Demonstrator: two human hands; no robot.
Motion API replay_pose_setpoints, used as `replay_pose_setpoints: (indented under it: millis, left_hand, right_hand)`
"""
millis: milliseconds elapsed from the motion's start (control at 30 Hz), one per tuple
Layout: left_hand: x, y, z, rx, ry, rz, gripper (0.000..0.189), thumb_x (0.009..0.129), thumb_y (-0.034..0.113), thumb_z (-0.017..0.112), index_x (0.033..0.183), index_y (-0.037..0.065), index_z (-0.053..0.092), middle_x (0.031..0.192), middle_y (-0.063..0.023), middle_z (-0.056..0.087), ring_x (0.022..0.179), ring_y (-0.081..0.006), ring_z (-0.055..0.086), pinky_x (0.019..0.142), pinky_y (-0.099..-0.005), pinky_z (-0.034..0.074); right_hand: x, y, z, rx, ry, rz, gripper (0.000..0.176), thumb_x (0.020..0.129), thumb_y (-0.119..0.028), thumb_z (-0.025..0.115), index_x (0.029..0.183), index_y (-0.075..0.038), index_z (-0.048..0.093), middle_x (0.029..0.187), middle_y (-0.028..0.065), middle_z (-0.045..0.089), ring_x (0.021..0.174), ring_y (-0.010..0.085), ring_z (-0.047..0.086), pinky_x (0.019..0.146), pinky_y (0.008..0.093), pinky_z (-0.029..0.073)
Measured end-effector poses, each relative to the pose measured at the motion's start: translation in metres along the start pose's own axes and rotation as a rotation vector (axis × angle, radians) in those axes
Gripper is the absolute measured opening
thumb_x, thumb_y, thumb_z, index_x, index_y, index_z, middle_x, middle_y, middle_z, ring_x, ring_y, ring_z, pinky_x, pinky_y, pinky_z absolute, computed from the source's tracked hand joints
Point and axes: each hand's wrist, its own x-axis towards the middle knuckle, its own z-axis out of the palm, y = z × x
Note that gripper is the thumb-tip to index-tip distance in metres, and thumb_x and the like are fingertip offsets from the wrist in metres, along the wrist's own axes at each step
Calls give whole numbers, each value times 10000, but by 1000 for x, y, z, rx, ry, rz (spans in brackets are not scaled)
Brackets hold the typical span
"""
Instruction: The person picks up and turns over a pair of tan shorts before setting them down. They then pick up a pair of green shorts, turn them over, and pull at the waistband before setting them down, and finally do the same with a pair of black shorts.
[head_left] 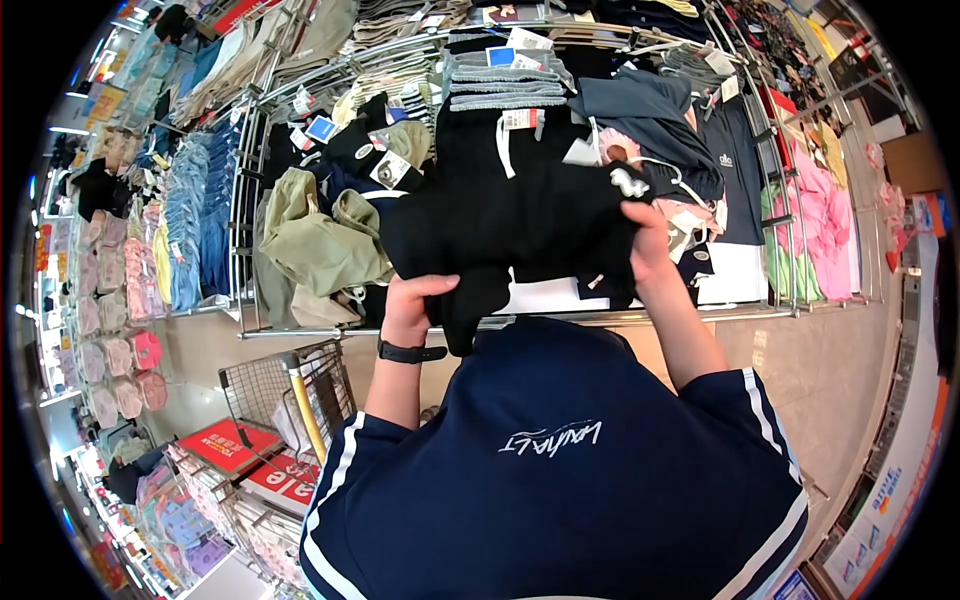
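Note:
A folded black garment (510, 225) is stretched out in front of me between both hands. It bears a white logo (629, 183) near its right end, and part of it hangs down at the lower left. My left hand (408, 305), with a black band on the wrist, is closed on its lower left edge, thumb on top. My right hand (650, 242) grips the right end, just below the logo. Beyond the garment lies more black clothing with a white drawstring (505, 148) and a tag (522, 119). The exact kind of garment I hold cannot be made out.
A metal-railed display table (560, 322) carries heaped clothing, including olive-green garments (325, 235), a folded grey stack (505, 80) and dark shirts (730, 165). A shopping cart (285, 385) stands behind left, near red sale signs (230, 443). Pink clothes (820, 220) hang at right.

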Motion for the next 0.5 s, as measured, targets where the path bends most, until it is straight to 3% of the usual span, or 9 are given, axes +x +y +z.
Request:
replay_pose_setpoints:
  millis: [33,100,133,167,267,300,367,433,500]
  left_hand:
    - [0,1,3,84,-18,53,476,771,-39,549,1244,-88,529,1202,-199,621,1054,-325,631,962,-402,492]
    - [14,-29,-38,-192,9,49,506,743,-27,536,1246,-89,524,1230,-189,608,1080,-315,618,990,-390,467]
    - [17,-20,-22,-328,23,45,522,730,-20,530,1246,-90,522,1244,-184,602,1093,-310,612,1004,-384,455]
    - [15,-16,-2,-419,-50,97,549,687,6,507,1228,-82,536,1230,-188,611,1126,-307,592,1021,-371,438]
    - [10,-16,-14,-487,-246,279,536,722,71,510,1239,-70,536,1162,-154,643,1081,-279,613,1010,-371,440]
    - [8,-17,-17,-502,-278,297,555,709,65,525,1248,-67,530,1172,-153,638,1082,-276,612,995,-365,445]
    - [5,-20,-26,-514,-319,310,597,682,53,557,1266,-61,517,1193,-152,627,1084,-270,612,965,-353,457]
    - [1,-23,-31,-485,-343,283,642,655,42,589,1284,-55,504,1213,-151,616,1086,-264,611,936,-342,468]
    - [-6,-24,-35,-401,-356,209,691,628,30,621,1302,-50,491,1234,-149,605,1088,-258,610,906,-330,479]
  right_hand:
    - [3,4,-7,12,6,111,510,767,-103,580,1252,46,537,1231,194,613,1097,325,616,1012,435,460]
    - [3,13,-11,19,-66,178,588,685,-78,627,1249,65,540,1202,205,626,1101,341,615,1005,447,466]
    - [-2,15,-18,-26,-74,222,630,645,-60,650,1251,69,539,1199,207,627,1113,345,609,1008,452,463]
    - [-10,16,-33,-222,-103,78,707,546,22,662,1241,78,546,1207,217,620,1140,354,595,1024,444,452]
    - [-25,6,57,-1332,-513,385,568,592,39,802,1132,23,628,1099,102,678,1063,178,614,941,325,464]
    - [-18,19,59,-1387,-485,637,560,600,8,824,1124,11,627,1084,86,680,1052,151,606,931,307,462]
    - [-10,42,1,-1156,-486,659,602,611,34,823,1168,-15,597,1064,84,686,1050,190,620,928,325,470]
    - [1,61,-57,-239,-264,509,597,816,-243,688,1340,-37,489,1285,154,576,1206,330,532,1034,460,397]
    - [19,68,-32,267,-143,331,680,927,-531,460,1391,-34,439,1442,181,432,1302,360,437,1115,497,300]
